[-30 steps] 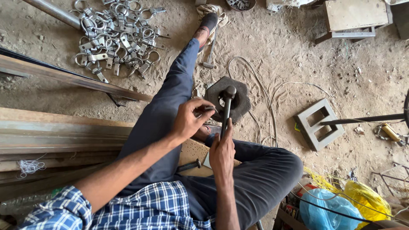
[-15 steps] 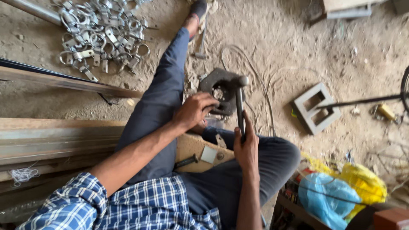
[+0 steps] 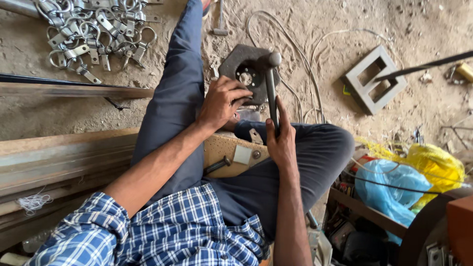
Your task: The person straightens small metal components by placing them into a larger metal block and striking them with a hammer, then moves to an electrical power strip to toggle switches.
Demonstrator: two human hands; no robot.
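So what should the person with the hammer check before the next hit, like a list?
1. Hammer gripped firmly: ok, the right hand wraps the lower handle.
2. Dark metal block held steady: ok, the left hand rests on its near edge.
3. Left fingers out of the hammer's path: not ok, they lie right beside the hammer head.
4. Small piece seated in the block's round hole: cannot tell, the hand and hammer cover part of it.
5. White wire away from the block: not ok, it loops on the ground just behind it.
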